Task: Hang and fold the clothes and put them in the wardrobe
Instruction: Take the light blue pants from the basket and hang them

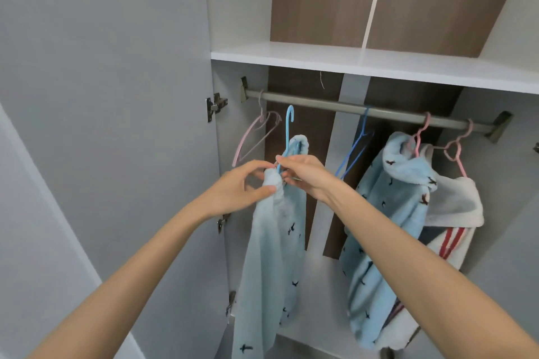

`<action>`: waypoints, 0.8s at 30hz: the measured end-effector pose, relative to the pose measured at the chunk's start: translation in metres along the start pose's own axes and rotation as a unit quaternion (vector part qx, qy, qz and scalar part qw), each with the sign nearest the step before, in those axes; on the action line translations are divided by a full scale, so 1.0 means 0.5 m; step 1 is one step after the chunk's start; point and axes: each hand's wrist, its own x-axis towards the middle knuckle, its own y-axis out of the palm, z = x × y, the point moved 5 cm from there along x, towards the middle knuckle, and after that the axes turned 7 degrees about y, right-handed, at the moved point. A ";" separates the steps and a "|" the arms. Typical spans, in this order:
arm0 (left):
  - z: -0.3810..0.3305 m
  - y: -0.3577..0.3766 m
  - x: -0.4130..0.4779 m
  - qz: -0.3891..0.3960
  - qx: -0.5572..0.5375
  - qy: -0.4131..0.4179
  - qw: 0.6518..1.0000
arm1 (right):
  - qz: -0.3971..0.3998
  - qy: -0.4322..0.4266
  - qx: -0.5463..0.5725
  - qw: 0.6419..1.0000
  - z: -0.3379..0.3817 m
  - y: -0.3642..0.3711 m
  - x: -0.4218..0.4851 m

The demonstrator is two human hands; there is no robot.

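Left hand on bird-print garment — right hand on blue hanger.

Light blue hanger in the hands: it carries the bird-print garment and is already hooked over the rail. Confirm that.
Not hooked yet. In the head view the hook of the light blue hanger stands free just below the rail, over nothing. It does carry the bird-print garment, with the left hand pinching the garment and the right hand gripping the hanger.
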 end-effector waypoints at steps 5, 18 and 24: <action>0.049 -0.027 0.078 -0.022 -0.031 0.000 0.999 | -0.034 -0.004 0.001 0.999 0.038 0.003 0.085; 0.187 -0.052 0.311 -0.094 0.025 0.020 0.995 | -0.061 -0.007 0.007 0.998 0.118 -0.021 0.309; 0.232 -0.021 0.406 -0.102 0.019 0.017 0.994 | -0.057 -0.005 -0.002 0.998 0.122 -0.059 0.406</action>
